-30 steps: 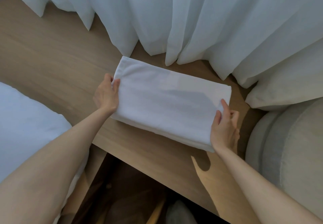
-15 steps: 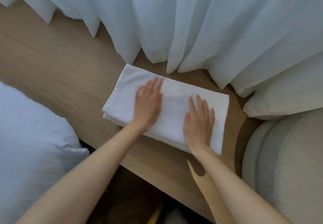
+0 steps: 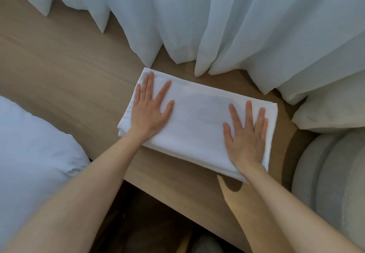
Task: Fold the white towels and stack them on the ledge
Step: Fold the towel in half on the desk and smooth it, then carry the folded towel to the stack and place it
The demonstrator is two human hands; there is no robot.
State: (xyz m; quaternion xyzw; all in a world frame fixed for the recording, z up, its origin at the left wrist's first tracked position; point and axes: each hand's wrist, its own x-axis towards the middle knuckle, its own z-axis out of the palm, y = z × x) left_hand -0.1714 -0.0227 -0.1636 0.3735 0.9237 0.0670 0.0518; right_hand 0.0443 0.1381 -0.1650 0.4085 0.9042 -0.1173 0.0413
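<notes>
Two hands are flat on the folded white towel [image 3: 197,118], and that is the whole picture right now: the left hand [image 3: 150,112] is palm-down on the towel's left end, fingers straight and fanned towards the curtain, while the right hand [image 3: 246,134] is palm-down on the right end, fingers straight and a little apart, its outer edge close to the towel's right border. Neither hand curls round anything; both simply press on the cloth. The towel lies as a neat rectangle on the wooden ledge [image 3: 59,71], angled slightly, its far left corner just beside the hem of the white curtain [image 3: 217,15] that hangs in deep folds along the back. Along the near edge several layers of cloth show, one over another, though whether that is one towel or more I cannot tell. Off to the left sits white bedding [image 3: 29,144], puffed up against the ledge. On the right, a pale cushion [image 3: 325,110] rests above a grey upholstered seat [image 3: 335,173]. Below the ledge's front edge, dark floor [image 3: 148,223] shows between the forearms.
</notes>
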